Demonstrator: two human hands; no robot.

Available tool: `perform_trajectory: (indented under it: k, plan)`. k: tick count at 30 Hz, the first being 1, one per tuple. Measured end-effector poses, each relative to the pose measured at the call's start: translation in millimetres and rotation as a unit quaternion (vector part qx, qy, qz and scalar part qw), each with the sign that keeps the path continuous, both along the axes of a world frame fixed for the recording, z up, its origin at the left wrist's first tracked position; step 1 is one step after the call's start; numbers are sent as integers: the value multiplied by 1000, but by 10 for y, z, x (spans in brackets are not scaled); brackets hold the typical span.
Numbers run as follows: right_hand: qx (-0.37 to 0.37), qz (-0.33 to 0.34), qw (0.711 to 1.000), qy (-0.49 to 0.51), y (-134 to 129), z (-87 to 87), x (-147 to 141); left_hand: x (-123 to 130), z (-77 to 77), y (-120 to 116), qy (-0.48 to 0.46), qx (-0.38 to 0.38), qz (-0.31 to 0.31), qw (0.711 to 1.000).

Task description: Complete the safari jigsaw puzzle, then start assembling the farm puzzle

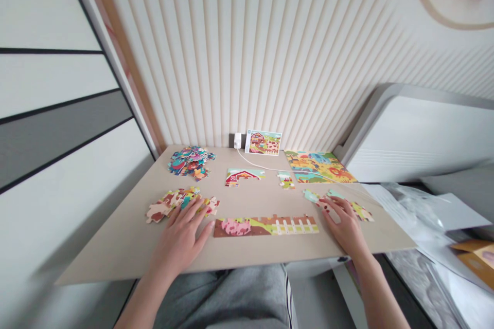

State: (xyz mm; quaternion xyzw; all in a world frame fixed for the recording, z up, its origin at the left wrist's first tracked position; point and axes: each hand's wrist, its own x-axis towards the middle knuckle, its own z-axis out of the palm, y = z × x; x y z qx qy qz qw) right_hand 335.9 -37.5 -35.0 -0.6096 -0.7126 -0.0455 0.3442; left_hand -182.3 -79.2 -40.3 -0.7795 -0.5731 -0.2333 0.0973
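Showing the left hand (179, 239), fingers apart, which rested on loose jigsaw pieces (170, 209), and the right hand (345, 226), fingers apart, on scattered pieces (357, 209) near the worktop's (116, 239) right edge; between them, a joined fence strip (266, 226) that ran left-right along the front edge, risking split joints had either hand slid inward.

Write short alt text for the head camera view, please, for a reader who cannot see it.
A left hand and right hand rest at loose jigsaw pieces on a beige board, either side of a joined puzzle strip showing a pig and white fence. A farm picture card stands against the ribbed wall.
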Motion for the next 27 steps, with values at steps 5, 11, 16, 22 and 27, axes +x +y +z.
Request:
perform_trajectory:
  k: [5,11,16,22,27]
  plan:
    - [-6,-42,999,-17,-330,-101,151,-35,-47,25,-10,7,-17,1000]
    - [-8,-139,990,-34,-394,-99,229,-65,-62,25,-7,-11,-87,996]
    - [-97,-320,941,-51,-217,-55,626,-79,-102,34,-24,-20,-84,996]
    - [-172,-318,931,-43,-56,-52,884,-78,-97,42,-14,-16,-86,996]
    - [-145,-269,950,-62,64,-75,861,-73,-77,32,-2,-11,-86,996]
